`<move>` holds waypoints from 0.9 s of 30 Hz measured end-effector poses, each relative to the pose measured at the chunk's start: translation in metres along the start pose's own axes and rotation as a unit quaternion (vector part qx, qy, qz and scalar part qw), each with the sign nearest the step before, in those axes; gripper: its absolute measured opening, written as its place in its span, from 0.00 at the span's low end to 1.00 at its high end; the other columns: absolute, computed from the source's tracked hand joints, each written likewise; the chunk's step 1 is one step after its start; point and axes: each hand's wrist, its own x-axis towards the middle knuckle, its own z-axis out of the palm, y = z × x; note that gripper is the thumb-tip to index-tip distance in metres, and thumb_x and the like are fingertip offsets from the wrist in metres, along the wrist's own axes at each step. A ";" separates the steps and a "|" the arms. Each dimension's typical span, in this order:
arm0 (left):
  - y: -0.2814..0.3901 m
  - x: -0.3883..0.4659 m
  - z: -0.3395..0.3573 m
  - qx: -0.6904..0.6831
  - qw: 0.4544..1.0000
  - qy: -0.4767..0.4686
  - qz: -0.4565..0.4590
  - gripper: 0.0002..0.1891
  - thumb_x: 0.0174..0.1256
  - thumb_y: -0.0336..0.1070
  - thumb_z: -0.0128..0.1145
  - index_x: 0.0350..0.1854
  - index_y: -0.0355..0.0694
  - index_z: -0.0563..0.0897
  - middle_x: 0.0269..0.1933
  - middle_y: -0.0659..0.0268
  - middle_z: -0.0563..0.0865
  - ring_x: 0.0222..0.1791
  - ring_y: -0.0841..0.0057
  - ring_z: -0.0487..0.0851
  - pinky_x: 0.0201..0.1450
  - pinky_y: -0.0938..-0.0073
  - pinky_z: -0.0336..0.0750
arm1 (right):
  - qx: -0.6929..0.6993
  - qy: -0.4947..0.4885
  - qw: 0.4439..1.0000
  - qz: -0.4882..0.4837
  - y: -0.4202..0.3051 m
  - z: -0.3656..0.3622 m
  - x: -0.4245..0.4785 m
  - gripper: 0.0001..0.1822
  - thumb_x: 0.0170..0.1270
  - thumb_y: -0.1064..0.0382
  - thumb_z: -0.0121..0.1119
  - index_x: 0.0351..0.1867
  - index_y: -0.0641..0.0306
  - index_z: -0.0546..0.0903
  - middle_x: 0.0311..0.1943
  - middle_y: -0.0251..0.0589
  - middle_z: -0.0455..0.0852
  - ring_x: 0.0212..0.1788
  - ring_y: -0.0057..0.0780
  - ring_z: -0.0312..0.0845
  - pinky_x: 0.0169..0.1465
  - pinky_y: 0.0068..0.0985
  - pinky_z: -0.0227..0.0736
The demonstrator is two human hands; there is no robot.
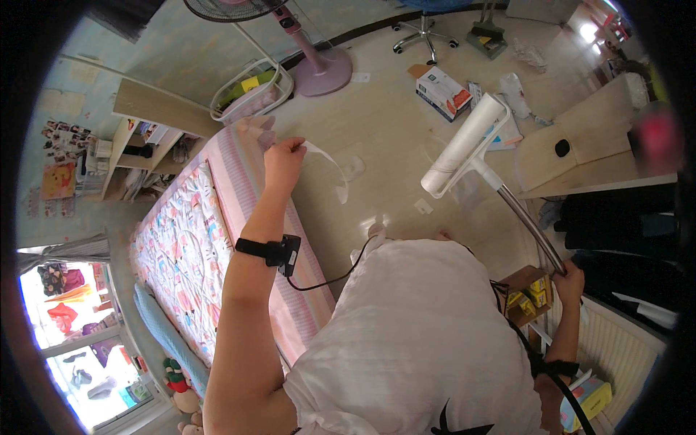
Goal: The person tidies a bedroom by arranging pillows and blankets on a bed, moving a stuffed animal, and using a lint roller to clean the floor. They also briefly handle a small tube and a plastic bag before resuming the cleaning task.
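Note:
My left hand (287, 157) is raised over the floor beside the bed, its fingers closed on one end of a thin white strip (329, 159) that hangs in a curve. On the right, my right hand (568, 280) grips the metal handle (527, 223) of a long-handled lint roller. The roller's wide white sticky-paper head (463, 144) is lifted and tilted in front of me, in a white plastic frame. Black straps circle both of my forearms, and a small device sits on the left one.
The bed (182, 239) with a patterned quilt runs along the left. A pink pedestal fan (321, 68) and an oval basket (250, 95) stand beyond it. An opened carton (443, 92) and plastic wrapping (514, 92) lie on the floor, before a wheeled chair (424, 35). A wooden cabinet (582, 147) stands right.

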 end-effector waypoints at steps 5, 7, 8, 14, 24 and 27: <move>0.004 0.007 -0.004 0.004 1.000 -0.001 -0.015 0.10 0.48 0.35 0.59 0.32 0.37 0.81 0.27 0.63 0.83 0.28 0.76 0.81 0.33 0.77 0.72 | 0.002 -0.033 0.997 0.064 -0.008 0.005 -0.009 0.11 0.38 0.69 0.56 0.28 0.66 0.78 0.23 0.49 0.78 0.25 0.43 0.74 0.31 0.32 0.68; -0.001 0.010 -0.001 -0.015 1.000 0.009 -0.020 0.09 0.48 0.35 0.59 0.31 0.37 0.81 0.26 0.62 0.83 0.28 0.75 0.81 0.33 0.77 0.72 | 0.036 -0.028 0.997 0.068 -0.008 0.009 -0.013 0.11 0.38 0.70 0.55 0.28 0.67 0.78 0.22 0.49 0.78 0.25 0.40 0.74 0.31 0.31 0.67; -0.007 0.013 0.004 -0.028 0.999 0.013 -0.029 0.08 0.48 0.35 0.59 0.30 0.37 0.81 0.26 0.62 0.83 0.28 0.75 0.81 0.33 0.77 0.72 | 0.052 -0.025 0.996 0.071 -0.008 0.011 -0.015 0.10 0.38 0.70 0.55 0.28 0.67 0.78 0.22 0.49 0.78 0.24 0.39 0.74 0.31 0.31 0.67; -0.014 0.022 0.030 -0.009 0.998 0.049 -0.026 0.09 0.48 0.36 0.59 0.29 0.37 0.81 0.27 0.60 0.82 0.29 0.68 0.80 0.35 0.72 0.72 | 0.050 -0.075 0.992 0.087 -0.019 0.011 -0.027 0.14 0.38 0.70 0.56 0.32 0.68 0.78 0.22 0.48 0.78 0.23 0.34 0.73 0.31 0.27 0.67; -0.008 0.051 0.046 0.010 0.998 0.057 -0.030 0.09 0.48 0.37 0.59 0.27 0.37 0.79 0.37 0.57 0.79 0.36 0.63 0.78 0.38 0.66 0.71 | 0.069 -0.025 0.994 0.083 -0.022 0.024 -0.048 0.07 0.38 0.72 0.52 0.23 0.70 0.74 0.14 0.42 0.70 0.19 0.24 0.63 0.24 0.25 0.60; -0.018 0.053 0.052 0.004 0.999 0.027 -0.045 0.12 0.47 0.39 0.59 0.33 0.38 0.80 0.42 0.56 0.78 0.41 0.62 0.77 0.43 0.66 0.70 | 0.098 -0.050 0.986 0.123 -0.034 0.020 -0.055 0.09 0.38 0.71 0.54 0.26 0.70 0.75 0.16 0.42 0.72 0.19 0.26 0.65 0.25 0.25 0.61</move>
